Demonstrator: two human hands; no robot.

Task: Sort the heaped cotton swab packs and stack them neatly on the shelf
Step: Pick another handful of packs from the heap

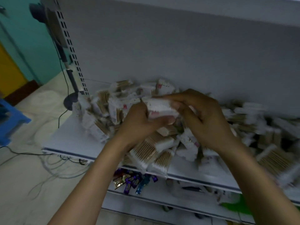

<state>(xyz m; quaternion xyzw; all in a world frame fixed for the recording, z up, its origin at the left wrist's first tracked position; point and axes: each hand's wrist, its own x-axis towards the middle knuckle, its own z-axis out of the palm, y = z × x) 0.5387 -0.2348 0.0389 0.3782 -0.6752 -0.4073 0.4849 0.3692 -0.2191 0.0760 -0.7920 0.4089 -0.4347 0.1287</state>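
Note:
A heap of cotton swab packs (146, 150), white-tipped with tan wooden sticks, lies sprawled across the white shelf (65, 138). Both my hands are raised over the middle of the heap. Between them is a small stack of swab packs (159, 109), white with a pink mark. My left hand (139, 122) grips its left end, thumb under the stack. My right hand (199, 116) holds the right end with curled fingers. The frame is motion-blurred, so pack details are unclear.
The shelf's grey back panel (178, 46) rises behind the heap. A slotted upright (71, 51) stands at the left. Purple and blue wrapped snacks (133, 181) lie on the lower shelf. Cables (53, 161) trail on the floor beside a blue stool (9, 120).

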